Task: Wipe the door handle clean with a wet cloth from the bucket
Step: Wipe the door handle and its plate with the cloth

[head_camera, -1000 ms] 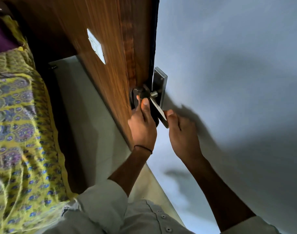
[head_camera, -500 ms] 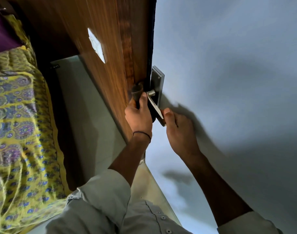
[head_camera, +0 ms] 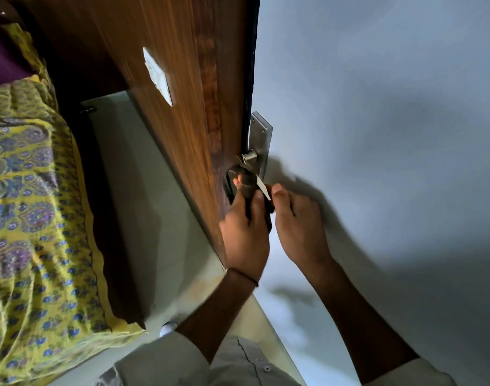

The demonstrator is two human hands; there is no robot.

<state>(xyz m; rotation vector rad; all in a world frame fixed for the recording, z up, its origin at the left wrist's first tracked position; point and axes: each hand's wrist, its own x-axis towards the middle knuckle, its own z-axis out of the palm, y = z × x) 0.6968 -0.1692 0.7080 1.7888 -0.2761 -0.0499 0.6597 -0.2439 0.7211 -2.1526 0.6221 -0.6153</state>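
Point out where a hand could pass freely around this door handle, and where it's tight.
Free: the grey wall right of the metal backplate, and the pale floor strip between door and yellow bedspread. Crowded: the lever, where the left hand with a dark cloth and the right hand meet.

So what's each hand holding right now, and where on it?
The left hand grips a dark cloth bunched against the door handle. The right hand pinches the handle's free end with thumb and fingers.
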